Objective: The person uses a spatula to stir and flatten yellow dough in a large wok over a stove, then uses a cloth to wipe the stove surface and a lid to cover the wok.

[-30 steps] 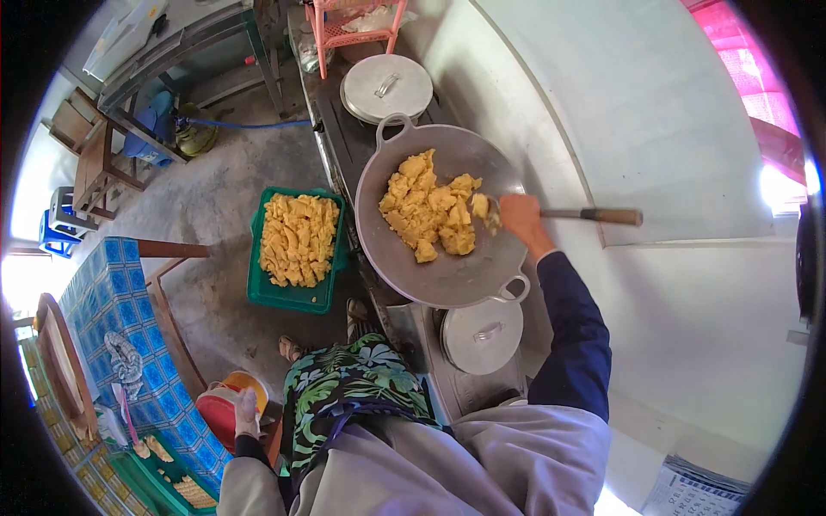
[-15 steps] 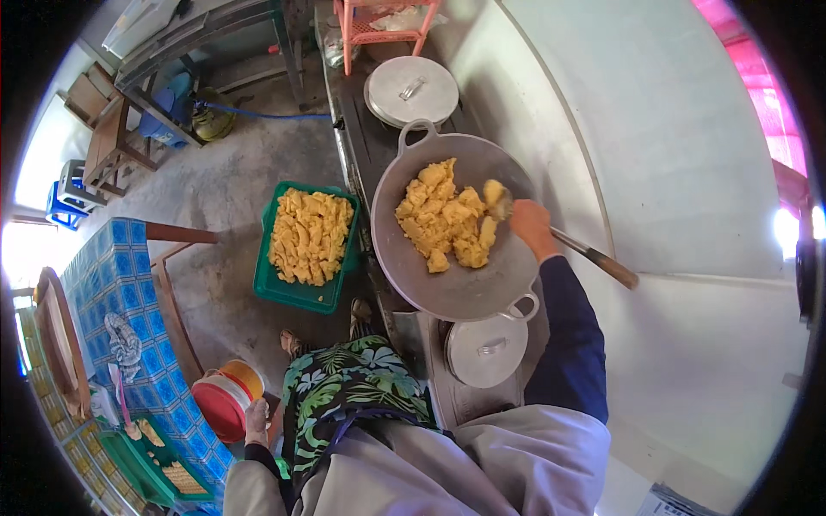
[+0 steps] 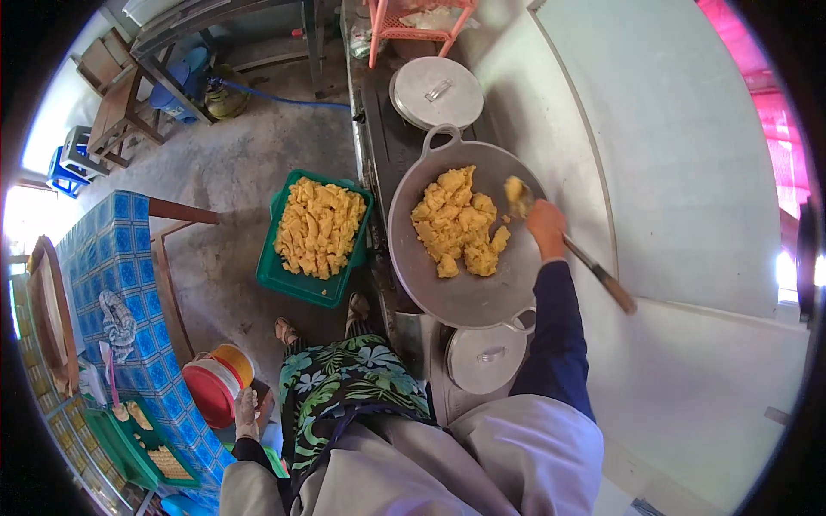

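My right hand [image 3: 545, 225] grips a metal spatula [image 3: 586, 255] with a wooden handle, close to its head. Yellow dough sticks to the spatula's head, held over the right side of a large grey wok [image 3: 465, 305]. Inside the wok lies a lumpy heap of yellow dough [image 3: 460, 225], a little left of the spatula and apart from it. Low at my left side hangs my left hand [image 3: 246, 414], pale with residue; its fingers look loosely bent and apart, with nothing clear in them. It is nearest a red-lidded bucket [image 3: 209, 391].
A green tray [image 3: 297, 284] piled with dough pieces [image 3: 320, 228] stands left of the wok. Lidded pots [image 3: 440, 90] sit beyond and nearer on the counter. Far left is a table with a blue checked cloth [image 3: 112, 249]. A white wall [image 3: 671, 155] rises on the right.
My right hand and the spatula have drawn away from the dough heap toward the wok's right wall. My left hand sits slightly higher and farther left. The whole view has shifted slightly.
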Tool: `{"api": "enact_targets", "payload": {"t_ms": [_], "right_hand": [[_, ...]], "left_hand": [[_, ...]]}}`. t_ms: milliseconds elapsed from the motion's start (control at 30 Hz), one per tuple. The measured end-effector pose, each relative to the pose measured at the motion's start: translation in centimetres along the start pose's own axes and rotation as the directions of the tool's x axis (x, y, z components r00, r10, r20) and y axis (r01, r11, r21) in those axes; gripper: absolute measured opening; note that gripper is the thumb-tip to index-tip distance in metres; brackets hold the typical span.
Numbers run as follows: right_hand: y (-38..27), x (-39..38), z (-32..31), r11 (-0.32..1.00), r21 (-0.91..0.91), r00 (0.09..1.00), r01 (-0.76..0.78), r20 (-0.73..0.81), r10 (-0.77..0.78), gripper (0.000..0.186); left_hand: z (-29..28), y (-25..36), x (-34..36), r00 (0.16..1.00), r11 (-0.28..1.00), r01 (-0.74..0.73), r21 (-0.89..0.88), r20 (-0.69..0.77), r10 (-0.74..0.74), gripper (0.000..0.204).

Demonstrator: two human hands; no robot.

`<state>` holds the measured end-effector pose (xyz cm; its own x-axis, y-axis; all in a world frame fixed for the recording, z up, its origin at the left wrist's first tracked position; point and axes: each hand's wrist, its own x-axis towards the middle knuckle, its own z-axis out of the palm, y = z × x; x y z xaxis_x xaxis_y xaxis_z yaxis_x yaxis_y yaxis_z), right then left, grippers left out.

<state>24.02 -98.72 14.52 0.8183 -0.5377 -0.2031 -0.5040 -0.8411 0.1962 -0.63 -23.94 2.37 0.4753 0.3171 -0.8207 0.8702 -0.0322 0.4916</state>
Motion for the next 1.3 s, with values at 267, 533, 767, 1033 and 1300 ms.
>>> {"api": "enact_targets", "payload": {"t_ms": [267, 533, 767, 1033, 1300], "right_hand": [[2.5, 1.8, 5.2, 0.999, 0.013, 0.989, -0.053, -0.135, 0.054, 0.023], [-5.8, 8.0, 0.4, 0.699, -0.147, 0.684, 0.699, -0.145, -0.715, 0.015], [-13.0, 8.8, 0.3, 0.391, -0.352, 0.485, 0.851, 0.238, -0.842, 0.011], [-8.0, 2.6, 2.3, 0.596, -0.237, 0.641, 0.767, 0.232, -0.732, 0.013], [-1.6, 0.4, 6.2, 0.736, -0.066, 0.682, 0.674, -0.327, -0.654, 0.014]], "left_hand": [[-0.6, -5.0, 1.3, 0.997, 0.997, 0.063, 0.046, 0.033, -0.065, 0.013], [-0.8, -3.6, 1.4, 0.997, 0.995, 0.039, 0.087, 0.07, -0.045, 0.017], [1.9, 3.5, -0.3, 0.996, 0.995, -0.072, -0.066, 0.038, 0.075, 0.019], [0.0, -3.1, 1.2, 0.997, 0.993, 0.07, -0.099, 0.021, -0.068, 0.017], [-1.5, -8.2, 1.8, 1.0, 1.0, 0.004, -0.02, -0.005, -0.004, 0.026]]}}
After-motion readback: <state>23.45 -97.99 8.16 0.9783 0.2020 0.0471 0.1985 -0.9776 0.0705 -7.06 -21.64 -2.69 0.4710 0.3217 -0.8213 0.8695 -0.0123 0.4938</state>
